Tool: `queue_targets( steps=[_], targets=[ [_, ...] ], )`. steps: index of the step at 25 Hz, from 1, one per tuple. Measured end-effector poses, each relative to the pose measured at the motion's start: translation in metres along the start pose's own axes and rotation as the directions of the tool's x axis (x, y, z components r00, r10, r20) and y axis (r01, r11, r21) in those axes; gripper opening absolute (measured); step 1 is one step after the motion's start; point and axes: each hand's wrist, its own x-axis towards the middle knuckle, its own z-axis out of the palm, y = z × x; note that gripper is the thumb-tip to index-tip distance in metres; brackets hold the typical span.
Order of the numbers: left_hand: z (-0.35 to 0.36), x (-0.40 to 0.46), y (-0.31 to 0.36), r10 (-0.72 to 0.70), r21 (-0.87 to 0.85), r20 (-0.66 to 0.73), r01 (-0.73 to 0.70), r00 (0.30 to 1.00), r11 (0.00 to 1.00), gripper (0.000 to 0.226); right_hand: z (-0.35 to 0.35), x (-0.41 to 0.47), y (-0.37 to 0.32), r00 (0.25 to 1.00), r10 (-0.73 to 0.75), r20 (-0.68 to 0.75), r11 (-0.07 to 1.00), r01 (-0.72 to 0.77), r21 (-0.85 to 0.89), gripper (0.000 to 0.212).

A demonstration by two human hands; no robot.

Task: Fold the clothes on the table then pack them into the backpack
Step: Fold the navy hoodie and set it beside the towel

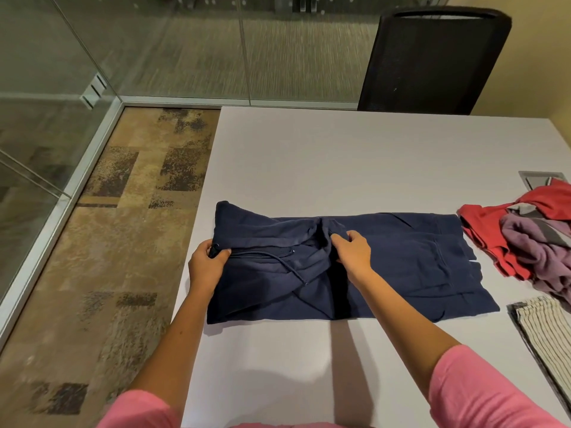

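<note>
Now both hands, left [207, 263] and right [352, 252], closed on the navy hoodie's [401, 261] hood end.

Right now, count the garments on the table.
4 that I can tell apart: navy hoodie under both hands, red garment and purple garment heaped at right, striped one at the right edge. The heap may hide more.
</note>
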Motion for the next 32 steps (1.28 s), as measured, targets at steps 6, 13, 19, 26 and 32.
queue_targets(
  steps=[6, 13, 19, 26, 32],
  targets=[
    [0.006, -0.006, 0.014, 0.027, 0.034, 0.007, -0.027, 1.0, 0.999, 0.041, -0.024, 0.006, 0.026, 0.999, 0.029, -0.029, 0.925, -0.038, -0.379, 0.025],
    [0.008, -0.013, 0.032, 0.037, 0.085, 0.036, -0.04, 0.999, 0.996, 0.05, -0.003, -0.02, 0.011, 0.789, -0.594, -0.158, 0.713, 0.425, -0.558, 0.035],
    [0.022, -0.02, 0.077, 0.043, 0.059, 0.282, -0.062, 0.958, 0.996, 0.077, 0.011, -0.013, 0.012, 0.869, -0.137, 0.475, 0.342, 0.492, -0.801, 0.053],
    [0.108, -0.08, 0.116, 0.191, 0.152, 0.444, -0.284, 0.875, 0.947, 0.096, -0.021, -0.04, -0.041, 0.844, 0.025, 0.536, 0.948, -0.19, 0.256, 0.041],
    [0.124, -0.092, 0.09, 0.078, -0.075, 0.507, -0.046, 0.859, 0.996, 0.057, -0.02, -0.028, -0.018, 0.95, 0.038, 0.31, 0.958, -0.122, 0.259, 0.036]
  ],
)
